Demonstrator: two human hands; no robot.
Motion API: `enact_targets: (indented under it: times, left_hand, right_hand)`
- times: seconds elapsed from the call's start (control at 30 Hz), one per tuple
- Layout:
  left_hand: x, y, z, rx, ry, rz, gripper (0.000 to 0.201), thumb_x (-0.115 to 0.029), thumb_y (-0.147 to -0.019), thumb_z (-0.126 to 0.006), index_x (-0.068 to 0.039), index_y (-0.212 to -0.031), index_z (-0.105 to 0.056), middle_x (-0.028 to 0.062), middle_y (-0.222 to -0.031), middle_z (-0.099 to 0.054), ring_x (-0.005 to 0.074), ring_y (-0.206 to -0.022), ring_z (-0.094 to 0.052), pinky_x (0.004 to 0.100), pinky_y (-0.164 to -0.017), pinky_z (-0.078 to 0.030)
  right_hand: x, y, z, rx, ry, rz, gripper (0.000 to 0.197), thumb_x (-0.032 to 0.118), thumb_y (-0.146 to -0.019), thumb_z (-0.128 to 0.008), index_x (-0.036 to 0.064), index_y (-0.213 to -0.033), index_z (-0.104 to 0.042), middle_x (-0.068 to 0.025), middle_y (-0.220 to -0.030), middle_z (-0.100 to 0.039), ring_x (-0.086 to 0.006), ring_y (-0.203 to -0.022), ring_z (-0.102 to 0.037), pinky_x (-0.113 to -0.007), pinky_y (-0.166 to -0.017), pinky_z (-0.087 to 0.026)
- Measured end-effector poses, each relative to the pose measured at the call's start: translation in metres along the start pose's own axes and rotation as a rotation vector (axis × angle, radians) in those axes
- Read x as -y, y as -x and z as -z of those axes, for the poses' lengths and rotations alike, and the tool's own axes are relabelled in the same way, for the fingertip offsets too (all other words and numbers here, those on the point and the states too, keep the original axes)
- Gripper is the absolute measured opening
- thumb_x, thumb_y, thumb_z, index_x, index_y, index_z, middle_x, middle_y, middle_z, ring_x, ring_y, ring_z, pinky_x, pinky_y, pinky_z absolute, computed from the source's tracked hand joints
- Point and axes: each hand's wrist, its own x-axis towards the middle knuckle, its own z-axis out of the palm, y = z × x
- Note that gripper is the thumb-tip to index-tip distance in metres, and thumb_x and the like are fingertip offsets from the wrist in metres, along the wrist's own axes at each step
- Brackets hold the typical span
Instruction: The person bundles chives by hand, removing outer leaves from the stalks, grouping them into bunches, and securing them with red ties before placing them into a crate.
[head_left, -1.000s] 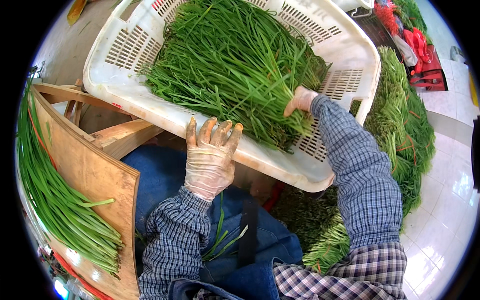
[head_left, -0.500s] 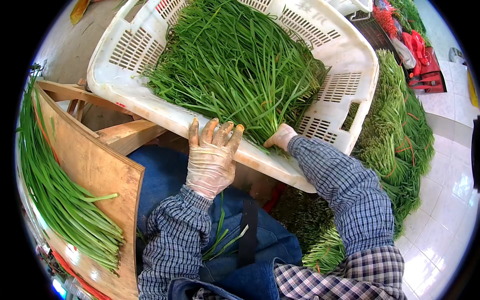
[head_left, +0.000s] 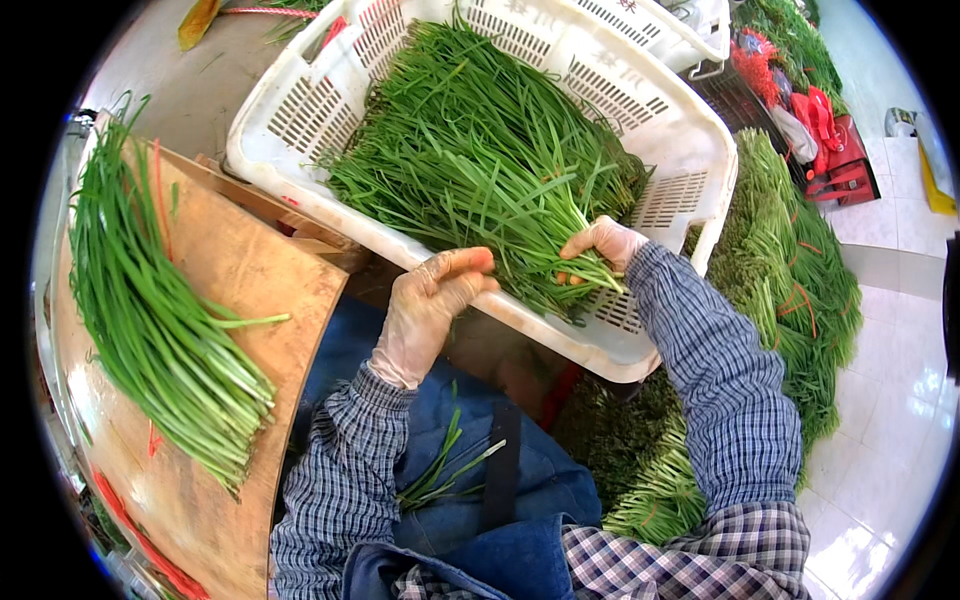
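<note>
My right hand (head_left: 606,245), in a thin pale glove, is closed round the pale stem ends of a bunch of garlic chives (head_left: 560,215) inside the white slotted crate (head_left: 400,245). The green leaves of the bunch fan out to the upper left over the heap of chives (head_left: 450,110) filling the crate. Just over the crate's near rim, my left hand (head_left: 430,305) is gloved, with soiled fingertips. It holds nothing; its fingers stretch to the right, thumb apart from them, close to the leaves.
Left of me, a larger bunch of chives (head_left: 175,340) lies on a wooden board (head_left: 265,270). Tied bundles (head_left: 815,300) are stacked to the right of the crate. Loose stalks (head_left: 450,470) rest on my blue apron (head_left: 540,470). A red bag (head_left: 850,165) stands at the far right.
My right hand has lifted the stem ends of a bunch slightly up and to the right. My left hand has turned from lying across the rim to pointing right. The view has shifted.
</note>
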Motion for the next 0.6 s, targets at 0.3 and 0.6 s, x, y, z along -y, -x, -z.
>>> enact_targets:
  times: [0.3,0.6]
  left_hand:
    - [0.007,-0.006,-0.038,0.092,0.473,0.662,0.086,-0.058,-0.075,-0.058,0.011,-0.120,-0.034,0.0252,-0.110,-0.051,0.0353,-0.098,-0.056,0.0448,-0.074,-0.052]
    - [-0.030,0.029,-0.075,0.047,0.842,0.052,0.046,-0.024,-0.078,-0.066,-0.003,-0.116,-0.050,0.0094,-0.105,-0.060,0.0216,-0.095,-0.058,0.0352,-0.084,-0.047]
  right_hand:
    - [-0.018,0.067,-0.084,-0.118,-0.052,0.197,0.022,0.001,-0.072,-0.059,-0.0115,-0.090,-0.057,-0.0199,-0.073,-0.061,-0.0221,-0.052,-0.061,-0.028,-0.044,-0.051]
    - [-0.041,0.178,-0.161,-0.230,0.056,0.514,0.032,-0.001,-0.065,-0.061,-0.0088,-0.096,-0.056,-0.0156,-0.078,-0.061,-0.0215,-0.058,-0.060,-0.030,-0.052,-0.051]
